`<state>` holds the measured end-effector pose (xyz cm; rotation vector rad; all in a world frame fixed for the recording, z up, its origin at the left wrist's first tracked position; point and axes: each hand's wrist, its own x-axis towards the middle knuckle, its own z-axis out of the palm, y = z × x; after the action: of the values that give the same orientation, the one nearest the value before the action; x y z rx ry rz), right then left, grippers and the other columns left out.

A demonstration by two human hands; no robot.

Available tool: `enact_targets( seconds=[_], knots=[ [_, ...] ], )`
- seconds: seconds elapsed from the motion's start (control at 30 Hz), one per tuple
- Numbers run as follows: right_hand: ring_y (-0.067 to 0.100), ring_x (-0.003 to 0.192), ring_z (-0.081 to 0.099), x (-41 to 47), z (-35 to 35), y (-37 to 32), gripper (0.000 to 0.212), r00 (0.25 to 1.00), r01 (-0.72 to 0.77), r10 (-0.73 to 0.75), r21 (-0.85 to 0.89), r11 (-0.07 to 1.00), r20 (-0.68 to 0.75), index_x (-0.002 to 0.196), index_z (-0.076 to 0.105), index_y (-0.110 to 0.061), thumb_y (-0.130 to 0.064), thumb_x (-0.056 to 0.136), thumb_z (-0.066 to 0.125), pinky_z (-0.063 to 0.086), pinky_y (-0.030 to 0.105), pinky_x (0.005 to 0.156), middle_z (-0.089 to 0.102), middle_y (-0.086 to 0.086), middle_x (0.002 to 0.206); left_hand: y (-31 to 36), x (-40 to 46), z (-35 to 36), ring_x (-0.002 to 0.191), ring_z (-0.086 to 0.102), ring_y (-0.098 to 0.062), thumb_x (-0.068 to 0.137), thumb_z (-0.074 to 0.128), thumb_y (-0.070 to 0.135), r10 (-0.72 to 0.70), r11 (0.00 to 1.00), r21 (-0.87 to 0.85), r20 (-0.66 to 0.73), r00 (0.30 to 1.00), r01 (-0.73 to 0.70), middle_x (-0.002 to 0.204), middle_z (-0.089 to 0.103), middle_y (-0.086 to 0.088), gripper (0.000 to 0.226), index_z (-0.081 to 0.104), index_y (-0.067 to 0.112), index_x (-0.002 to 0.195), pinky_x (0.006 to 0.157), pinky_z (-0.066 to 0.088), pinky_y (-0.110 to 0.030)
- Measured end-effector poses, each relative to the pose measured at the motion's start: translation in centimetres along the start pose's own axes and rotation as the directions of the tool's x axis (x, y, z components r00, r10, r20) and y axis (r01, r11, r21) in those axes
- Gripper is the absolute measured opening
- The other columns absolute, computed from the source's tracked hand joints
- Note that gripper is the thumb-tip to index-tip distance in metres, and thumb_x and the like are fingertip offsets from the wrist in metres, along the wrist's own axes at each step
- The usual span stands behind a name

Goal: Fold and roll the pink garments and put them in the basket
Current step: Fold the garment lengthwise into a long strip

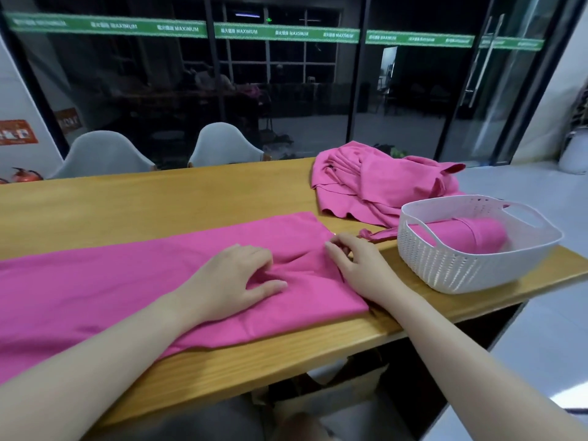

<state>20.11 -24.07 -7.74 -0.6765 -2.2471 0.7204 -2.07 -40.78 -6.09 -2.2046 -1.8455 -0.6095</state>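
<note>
Our left hand presses flat on the folded pink garment lying along the table, not yet rolled, while our right hand pinches its end. Further right a crumpled pile waits, and one roll lies in the basket.

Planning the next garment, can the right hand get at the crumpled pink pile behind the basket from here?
Probably yes: the right hand has bare table ahead, and the white basket sits beside that path to the pile.
</note>
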Motion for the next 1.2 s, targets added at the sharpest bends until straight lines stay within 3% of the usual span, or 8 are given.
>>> enact_targets(
  seconds=[0.17, 0.4, 0.5, 0.6, 0.67, 0.73, 0.83, 1.2],
  knots=[
    [0.018, 0.096, 0.06, 0.1, -0.2, 0.9, 0.017, 0.998, 0.06, -0.062, -0.069, 0.996, -0.019, 0.107, 0.072, -0.017, -0.012, 0.094, 0.063, 0.048, 0.042, 0.09, 0.07, -0.003, 0.098, 0.7, 1.3, 0.1, 0.063, 0.054, -0.01, 0.101, 0.043, 0.06, -0.171, 0.954, -0.248, 0.0, 0.985, 0.165, 0.063, 0.058, 0.007, 0.053, 0.055, 0.02, 0.069, 0.064, 0.043, -0.034],
    [0.005, 0.101, 0.065, -1.1, -1.3, -0.4, 0.026, 0.974, 0.137, -0.131, -0.019, 0.99, 0.186, 0.103, 0.078, -0.021, -0.009, 0.089, 0.059, 0.051, 0.037, 0.093, 0.074, -0.013, 0.102, 2.1, 3.8, -1.9, 0.068, 0.05, -0.001, 0.085, 0.08, 0.04, -0.253, 0.901, -0.236, 0.396, 0.883, 0.364, 0.081, 0.061, 0.009, 0.021, 0.064, 0.027, 0.09, 0.065, 0.044, -0.019],
    [-0.002, 0.107, 0.064, -1.9, -2.3, -1.5, 0.024, 0.97, -0.068, 0.023, 0.18, 0.981, 0.241, 0.107, 0.078, -0.026, -0.031, 0.101, 0.055, 0.046, 0.03, 0.097, 0.074, -0.017, 0.107, 2.3, 4.8, -3.3, 0.064, 0.049, 0.0, 0.097, 0.067, 0.029, -0.224, 0.905, -0.278, 0.333, 0.916, 0.322, 0.076, 0.061, 0.007, 0.014, 0.065, 0.019, 0.089, 0.065, 0.04, -0.022],
    [0.014, 0.124, 0.061, -1.8, -3.0, -2.1, 0.082, 0.926, -0.311, 0.195, 0.36, 0.879, 0.324, 0.123, 0.073, -0.016, -0.082, 0.089, 0.037, 0.041, 0.041, 0.11, 0.071, -0.002, 0.126, 1.4, 7.2, -4.4, 0.061, 0.039, -0.005, 0.107, 0.049, 0.031, -0.323, 0.832, -0.425, 0.15, 0.934, 0.356, 0.073, 0.05, 0.005, 0.02, 0.056, 0.017, 0.093, 0.061, 0.036, -0.027],
    [0.04, 0.126, 0.052, -1.4, -2.9, -2.7, 0.113, 0.935, -0.245, 0.133, 0.325, 0.914, 0.33, 0.123, 0.065, 0.004, -0.096, 0.078, 0.036, 0.042, 0.049, 0.108, 0.069, 0.015, 0.125, -0.9, 9.0, -4.2, 0.064, 0.037, -0.009, 0.109, 0.042, 0.034, -0.441, 0.801, -0.438, 0.028, 0.897, 0.407, 0.074, 0.045, 0.005, 0.022, 0.052, 0.02, 0.095, 0.061, 0.034, -0.031],
    [0.009, 0.085, 0.053, -1.7, -2.2, -3.4, 0.1, 0.936, -0.228, 0.113, 0.332, 0.915, 0.332, 0.097, 0.068, 0.002, -0.094, 0.075, 0.048, 0.043, 0.038, 0.087, 0.069, 0.001, 0.097, -4.5, 11.1, -2.1, 0.069, 0.042, -0.013, 0.109, 0.041, 0.036, -0.49, 0.804, -0.362, 0.046, 0.871, 0.471, 0.079, 0.049, 0.001, 0.023, 0.053, 0.019, 0.101, 0.063, 0.035, -0.035],
    [0.01, 0.063, 0.047, -2.2, -0.8, -4.2, 0.05, 0.948, -0.228, 0.156, 0.251, 0.941, 0.278, 0.075, 0.053, -0.018, -0.064, 0.086, 0.069, 0.034, 0.03, 0.063, 0.047, -0.008, 0.073, -8.5, 13.1, 3.1, 0.083, 0.055, -0.023, 0.107, 0.047, 0.035, -0.491, 0.846, -0.098, 0.24, 0.837, 0.524, 0.095, 0.063, -0.011, 0.024, 0.053, 0.012, 0.102, 0.072, 0.037, -0.038],
    [-0.003, 0.064, 0.057, -4.7, -2.9, -2.6, 0.025, 0.964, -0.214, 0.162, 0.255, 0.943, 0.21, 0.081, 0.067, -0.022, -0.039, 0.098, 0.064, 0.046, 0.02, 0.064, 0.062, -0.02, 0.068, -8.1, 13.6, 6.9, 0.091, 0.063, -0.044, 0.104, 0.025, 0.057, -0.46, 0.878, 0.161, 0.018, 0.888, 0.451, 0.095, 0.066, -0.024, 0.048, 0.046, 0.019, 0.085, 0.072, 0.045, -0.046]
  ],
)
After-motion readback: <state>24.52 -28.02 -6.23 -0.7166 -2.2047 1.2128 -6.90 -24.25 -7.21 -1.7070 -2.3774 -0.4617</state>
